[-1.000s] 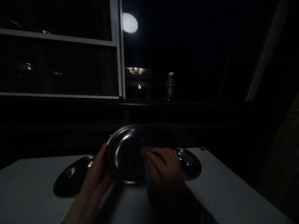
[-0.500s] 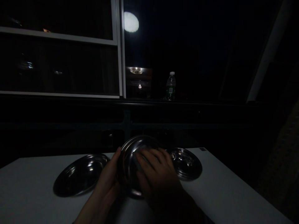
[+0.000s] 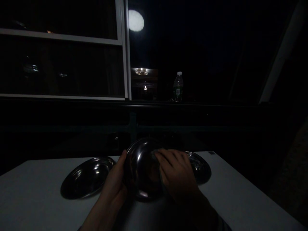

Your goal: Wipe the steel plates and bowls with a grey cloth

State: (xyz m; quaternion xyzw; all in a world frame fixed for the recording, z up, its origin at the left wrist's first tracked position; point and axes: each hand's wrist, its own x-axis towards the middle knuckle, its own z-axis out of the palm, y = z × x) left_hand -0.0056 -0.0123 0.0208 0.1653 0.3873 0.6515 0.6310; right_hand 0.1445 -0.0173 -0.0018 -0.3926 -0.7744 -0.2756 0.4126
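Note:
The scene is very dark. My left hand (image 3: 115, 184) grips the left rim of a shiny steel plate (image 3: 141, 166) that is tilted up toward me above the white table (image 3: 36, 199). My right hand (image 3: 176, 175) lies inside the plate with fingers curled, pressing what looks like a grey cloth (image 3: 157, 153) against the metal. A second steel plate (image 3: 88, 176) rests flat on the table to the left. A third steel plate (image 3: 201, 166) lies to the right, partly hidden behind my right hand.
Beyond the table's far edge runs a dark ledge under a window with a white frame (image 3: 125, 51). A plastic water bottle (image 3: 178, 87) stands on the ledge. A round light (image 3: 136, 20) reflects in the glass.
The held plate came down lower and nearer the table. My right hand slid across its inside, first left, then back to the right side. The view shifted slightly.

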